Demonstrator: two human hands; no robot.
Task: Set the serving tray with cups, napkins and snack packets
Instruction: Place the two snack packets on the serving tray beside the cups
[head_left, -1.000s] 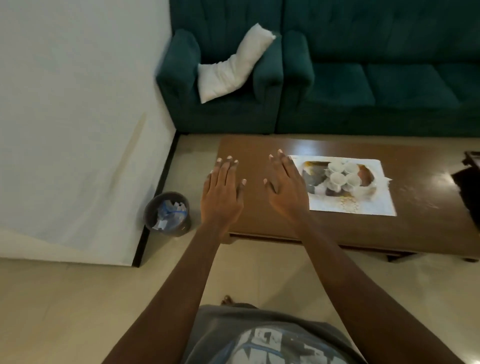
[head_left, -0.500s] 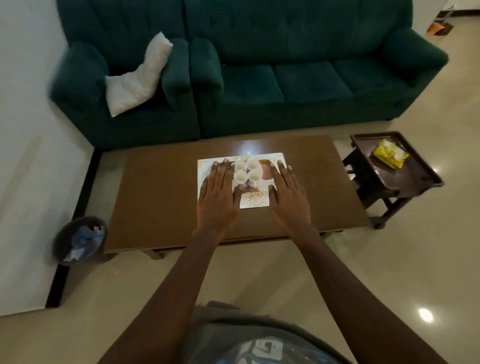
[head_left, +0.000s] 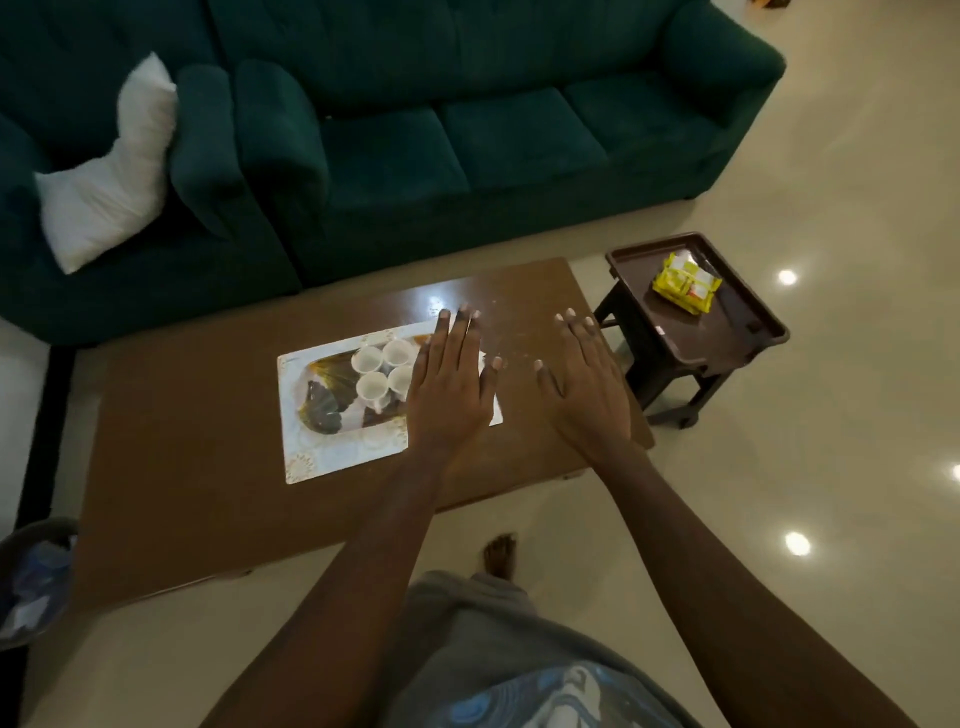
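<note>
Head view: both forearms reach forward from the bottom edge, grey shirt and one bare foot (head_left: 500, 556) below on the pale tiled floor. Left hand (head_left: 451, 382) flat, palm down, fingers straight and together, grip spread wide and empty, over the right end of the serving tray (head_left: 332, 447). Right hand (head_left: 584, 387) same pose, palm down, fingers extended, grip empty, over the bare right part of the table (head_left: 208, 493), apart from the left hand. Can't tell if either palm touches what is under it. Tray is white-bordered with a dark printed centre, lying mid-table. Four white cups (head_left: 382, 371) clustered upright on it, just left of the left hand. Yellow snack packets (head_left: 685, 283) lie on a second dark brown tray (head_left: 727, 338) on a small dark side stand, right of the table, well apart from the cups. Bin at the left edge, partly cut off. Behind: green sofa (head_left: 467, 130), white pillow (head_left: 109, 176) on the armchair at left.
</note>
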